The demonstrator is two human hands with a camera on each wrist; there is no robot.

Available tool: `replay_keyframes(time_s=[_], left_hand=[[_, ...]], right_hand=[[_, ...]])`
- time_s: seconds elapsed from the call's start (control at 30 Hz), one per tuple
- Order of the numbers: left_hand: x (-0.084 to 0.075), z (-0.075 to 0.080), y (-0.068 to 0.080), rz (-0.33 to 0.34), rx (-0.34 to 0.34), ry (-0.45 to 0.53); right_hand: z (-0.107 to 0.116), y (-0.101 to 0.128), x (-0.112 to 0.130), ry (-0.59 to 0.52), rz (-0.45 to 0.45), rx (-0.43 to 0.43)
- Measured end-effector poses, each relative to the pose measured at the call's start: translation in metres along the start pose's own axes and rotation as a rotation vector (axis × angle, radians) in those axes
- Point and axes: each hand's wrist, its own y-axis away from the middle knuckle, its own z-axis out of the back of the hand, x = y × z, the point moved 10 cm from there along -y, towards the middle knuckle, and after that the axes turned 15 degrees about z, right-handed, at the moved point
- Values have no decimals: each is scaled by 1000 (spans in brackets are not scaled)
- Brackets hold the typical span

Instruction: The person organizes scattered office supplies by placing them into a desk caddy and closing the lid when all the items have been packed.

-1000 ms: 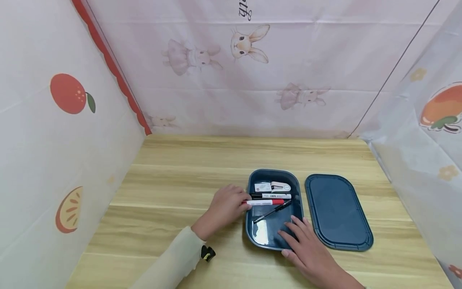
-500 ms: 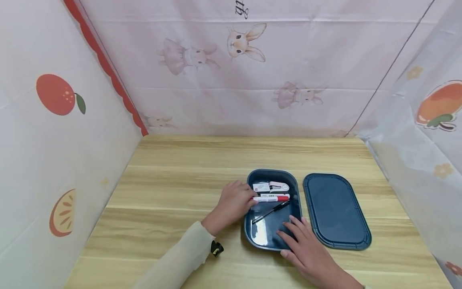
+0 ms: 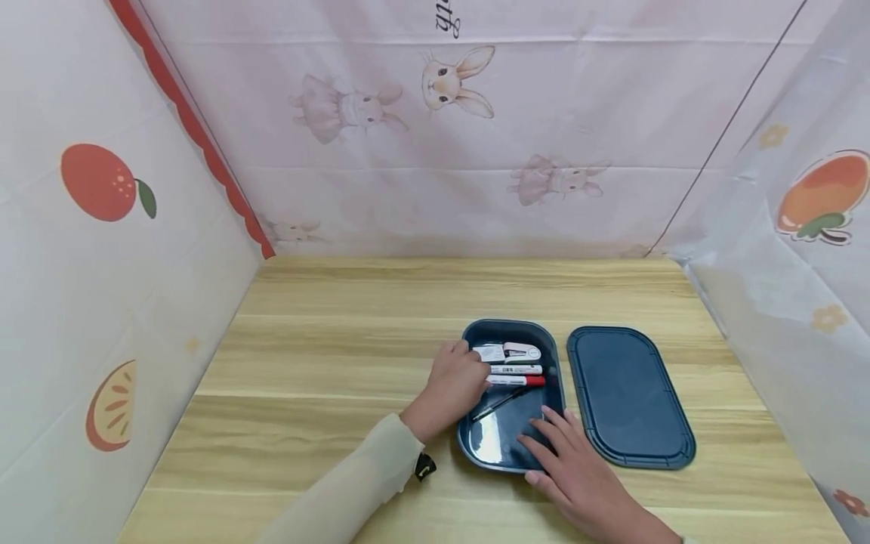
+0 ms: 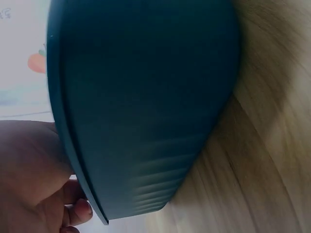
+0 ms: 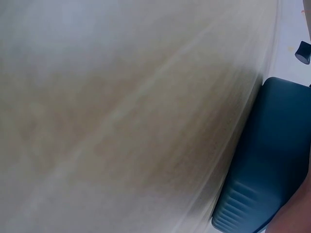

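Wooden table (image 3: 326, 363), walled on three sides by printed cloth: bunnies on the back sheet, oranges on the side sheets. Dark blue tray (image 3: 510, 449) sits right of centre, toward the near edge. Matching lid (image 3: 628, 397) lies flat just beside the tray's right side, not touching as far as the head view shows.

In the tray, far end to near: white stapler (image 3: 515, 351), black-capped marker (image 3: 518, 369), red-capped marker (image 3: 516, 381), thin black pen (image 3: 499, 404) lying diagonal. Near half of the tray floor is bare and glossy.

Left hand (image 3: 454, 381) is over the tray's left rim, fingers curled at the left ends of the markers; looks like it pinches the red-capped marker, though the contact is partly hidden. Right hand (image 3: 567, 468) rests flat, fingers straight and spread, on the tray's near right corner, fingertips inside on the floor.

Left wrist view: tray's outer wall close up, fingers at the rim. Right wrist view: blurred tabletop and a tray corner.
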Motion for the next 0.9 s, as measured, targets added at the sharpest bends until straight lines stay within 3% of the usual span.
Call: replay_keyframes(time_s=[0.23,0.6,0.9], left_hand=[[-4,-4,-2,5,-12,-51],[-13,-9,-3,-9,52,-161],[-12,-9,-4,15,74,-135]], right_hand=[[0,0,0,-16,-7,5],[0,0,1,-4,-14,15],[1,-1,0,-5,-19,19]])
